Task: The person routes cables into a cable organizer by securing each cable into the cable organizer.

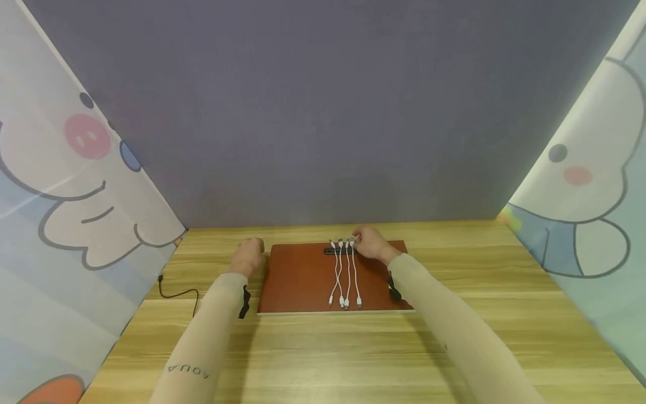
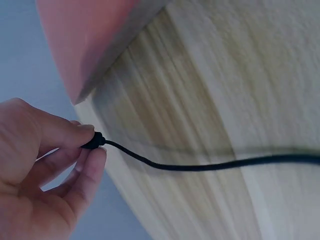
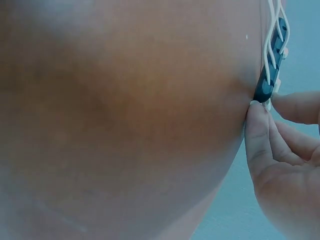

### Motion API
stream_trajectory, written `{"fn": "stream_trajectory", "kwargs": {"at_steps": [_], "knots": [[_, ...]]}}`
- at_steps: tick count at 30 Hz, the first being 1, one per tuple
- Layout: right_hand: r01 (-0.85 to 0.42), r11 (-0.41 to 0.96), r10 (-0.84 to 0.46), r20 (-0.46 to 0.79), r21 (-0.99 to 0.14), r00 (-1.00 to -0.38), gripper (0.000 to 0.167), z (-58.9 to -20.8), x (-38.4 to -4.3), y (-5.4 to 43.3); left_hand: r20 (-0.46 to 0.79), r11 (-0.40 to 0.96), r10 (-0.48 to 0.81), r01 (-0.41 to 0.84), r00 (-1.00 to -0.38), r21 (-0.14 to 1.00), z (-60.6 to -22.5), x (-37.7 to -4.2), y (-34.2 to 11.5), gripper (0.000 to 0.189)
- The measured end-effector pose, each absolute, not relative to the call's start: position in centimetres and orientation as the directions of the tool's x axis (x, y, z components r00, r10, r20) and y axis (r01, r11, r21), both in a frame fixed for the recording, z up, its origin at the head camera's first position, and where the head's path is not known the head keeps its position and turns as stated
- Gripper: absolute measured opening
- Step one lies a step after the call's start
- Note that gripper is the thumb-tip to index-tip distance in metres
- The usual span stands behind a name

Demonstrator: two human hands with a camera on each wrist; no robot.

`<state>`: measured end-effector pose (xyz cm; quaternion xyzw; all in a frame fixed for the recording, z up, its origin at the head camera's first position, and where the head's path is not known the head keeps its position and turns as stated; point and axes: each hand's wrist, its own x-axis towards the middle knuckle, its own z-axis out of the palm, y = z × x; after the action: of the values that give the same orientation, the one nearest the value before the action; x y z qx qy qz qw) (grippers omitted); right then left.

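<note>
My left hand (image 1: 247,255), beyond the left edge of a reddish-brown board (image 1: 298,275), pinches the small end of a black cable (image 2: 200,167) between thumb and fingers. My right hand (image 1: 372,244) is at the board's back edge, fingertips at the end of a black cable holder (image 3: 263,90). There it pinches the plug end of a white charging cable (image 1: 356,278), largely covered by the fingers. Several white cables lie side by side across the holder, their plugs (image 1: 346,303) pointing toward the board's front edge.
The black cable's other end (image 1: 160,278) lies on the wooden table (image 1: 323,359) at left. A grey panel (image 1: 323,112) rises behind the table. Cartoon-printed curtains (image 1: 96,168) stand at both sides. Black wrist straps (image 1: 244,303) sit on the sleeves.
</note>
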<state>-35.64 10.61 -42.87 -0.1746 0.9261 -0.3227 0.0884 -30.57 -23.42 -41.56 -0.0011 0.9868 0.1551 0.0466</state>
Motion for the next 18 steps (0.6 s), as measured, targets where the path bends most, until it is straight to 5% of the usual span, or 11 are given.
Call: {"fn": "stream_trajectory", "kwargs": {"at_steps": [18], "knots": [[-0.321, 0.746, -0.369, 0.039, -0.583, -0.929, 0.017, -42.7, -33.3, 10.7, 0.078, 0.873, 0.125, 0.147, -0.989, 0.466, -39.6, -29.2, -21.3, 0.026]]}}
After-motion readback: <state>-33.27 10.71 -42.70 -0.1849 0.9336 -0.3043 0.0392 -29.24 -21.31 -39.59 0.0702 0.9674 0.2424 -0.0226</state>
